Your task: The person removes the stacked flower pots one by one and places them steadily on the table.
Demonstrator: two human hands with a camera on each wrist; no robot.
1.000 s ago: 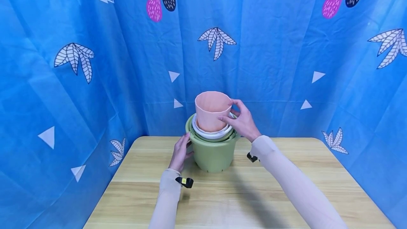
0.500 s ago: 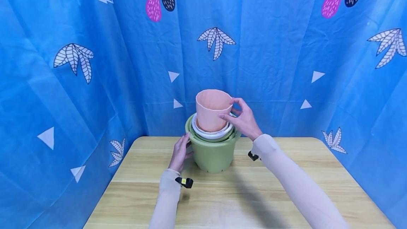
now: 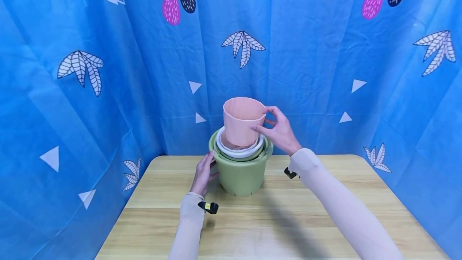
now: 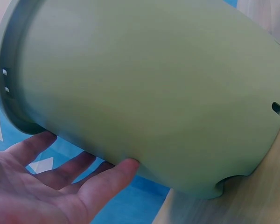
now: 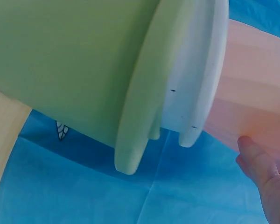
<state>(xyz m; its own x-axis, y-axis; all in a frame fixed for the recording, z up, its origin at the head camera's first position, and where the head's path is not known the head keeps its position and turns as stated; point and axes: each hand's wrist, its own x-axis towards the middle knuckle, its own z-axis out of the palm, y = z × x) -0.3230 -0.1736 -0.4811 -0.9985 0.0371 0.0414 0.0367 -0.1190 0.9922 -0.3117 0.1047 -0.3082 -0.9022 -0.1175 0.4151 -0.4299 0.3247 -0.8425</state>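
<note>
Underside of pink pot (image 3: 241, 131) hidden, sleeves (image 3: 341, 202) cropped

the tapered pink plastic pot (image 3: 239, 129) and round green plastic pot (image 3: 241, 176) look smooth and matt to me, the blue cloth curtain (image 3: 299, 59) creased.

The person is wearing a long-sleeved top (image 3: 357, 222) in a pale, off-white fabric with a faint pinkish tint. The left sleeve (image 3: 188, 224) is narrowing toward the wrist and ending in a slim cuff (image 3: 192, 196) with small creases. The right sleeve (image 3: 333, 191) is lying smooth along the forearm and forming a fuller, slightly gathered cuff (image 3: 304, 159) at its far end. Beside the left cuff, a small black wrist camera (image 3: 213, 208) is jutting out to the right and bearing a square yellow label (image 3: 207, 206), its marking too small to read. Another black wrist camera (image 3: 290, 173) is showing left of the right cuff, partly hidden. Both hands, left (image 3: 203, 175) and right (image 3: 282, 133), are showing bare beyond the cuffs.
</note>
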